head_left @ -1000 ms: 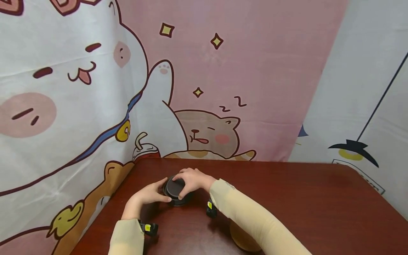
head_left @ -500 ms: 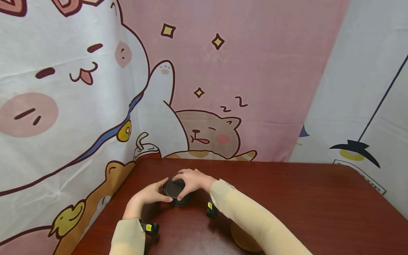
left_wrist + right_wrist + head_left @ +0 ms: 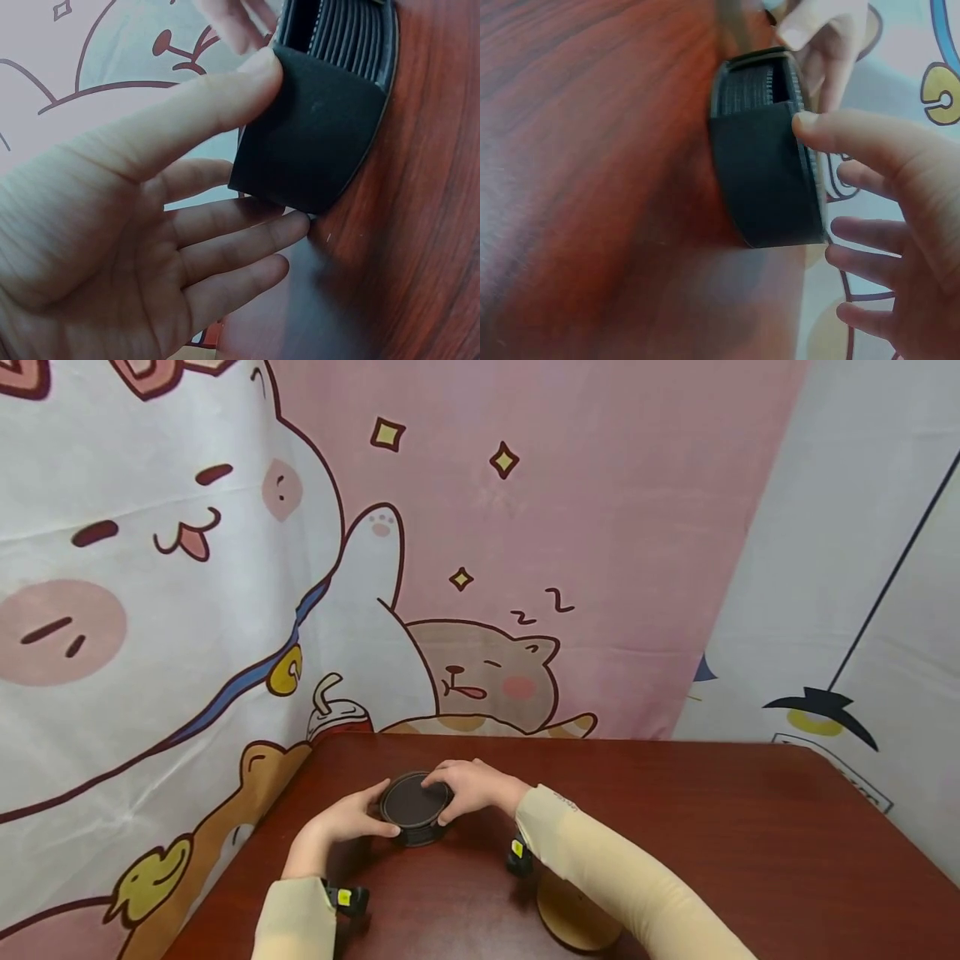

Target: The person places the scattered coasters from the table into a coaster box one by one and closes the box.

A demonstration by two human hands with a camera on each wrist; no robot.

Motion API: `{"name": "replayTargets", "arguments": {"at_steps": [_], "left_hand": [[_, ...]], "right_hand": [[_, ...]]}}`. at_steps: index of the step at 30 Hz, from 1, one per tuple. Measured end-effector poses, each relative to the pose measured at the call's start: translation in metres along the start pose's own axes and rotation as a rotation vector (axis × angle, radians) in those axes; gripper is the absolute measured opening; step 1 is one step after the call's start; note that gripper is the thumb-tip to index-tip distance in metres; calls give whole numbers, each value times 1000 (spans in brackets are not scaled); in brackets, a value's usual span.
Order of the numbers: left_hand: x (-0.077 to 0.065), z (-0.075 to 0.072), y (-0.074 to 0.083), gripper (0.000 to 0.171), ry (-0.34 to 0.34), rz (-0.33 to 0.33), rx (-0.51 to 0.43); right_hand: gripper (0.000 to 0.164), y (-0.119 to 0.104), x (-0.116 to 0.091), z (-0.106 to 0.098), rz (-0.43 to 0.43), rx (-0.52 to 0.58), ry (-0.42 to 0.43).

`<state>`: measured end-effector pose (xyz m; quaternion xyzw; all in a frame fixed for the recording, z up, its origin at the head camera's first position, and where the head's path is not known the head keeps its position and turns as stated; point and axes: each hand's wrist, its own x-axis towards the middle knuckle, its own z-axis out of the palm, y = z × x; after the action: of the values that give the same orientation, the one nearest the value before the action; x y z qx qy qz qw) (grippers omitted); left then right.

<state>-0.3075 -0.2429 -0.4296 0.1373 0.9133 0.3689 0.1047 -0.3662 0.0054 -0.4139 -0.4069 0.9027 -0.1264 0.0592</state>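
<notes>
A round black coaster holder (image 3: 422, 837) stands on the table, with a stack of dark coasters (image 3: 349, 37) inside it. The top coaster (image 3: 411, 800) has pale stitching round its edge. My left hand (image 3: 341, 820) grips the holder from the left, thumb at the near rim and fingers on the far side. On the right, my right hand (image 3: 480, 789) has its thumb touching the upper rim in the right wrist view, its other fingers (image 3: 866, 234) spread and apart from the holder wall. In the head view the index finger reaches over the top coaster.
A round tan disc (image 3: 573, 914) lies on the table under my right forearm, partly hidden. The reddish-brown table (image 3: 712, 827) extends to the right. Behind it hangs a cartoon-printed cloth (image 3: 600, 527). Wrist cameras (image 3: 351, 900) sit on both wrists.
My right hand has drawn back to the right, showing more of the top coaster. The left hand keeps its grip on the holder. More of the tan disc shows.
</notes>
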Motion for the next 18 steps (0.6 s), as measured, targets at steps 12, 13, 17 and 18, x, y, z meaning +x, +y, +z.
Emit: {"name": "replayTargets", "arguments": {"at_steps": [12, 13, 17, 18], "left_hand": [[2, 0, -2, 96, -6, -1, 17], [2, 0, -2, 97, -5, -2, 16], [1, 0, -3, 96, 3, 2, 14], [1, 0, -3, 96, 4, 6, 12]], "right_hand": [[48, 2, -9, 10, -13, -15, -21], [48, 3, -11, 9, -20, -14, -16], [47, 5, -24, 1, -53, 4, 7], [46, 6, -29, -1, -63, 11, 11]]}}
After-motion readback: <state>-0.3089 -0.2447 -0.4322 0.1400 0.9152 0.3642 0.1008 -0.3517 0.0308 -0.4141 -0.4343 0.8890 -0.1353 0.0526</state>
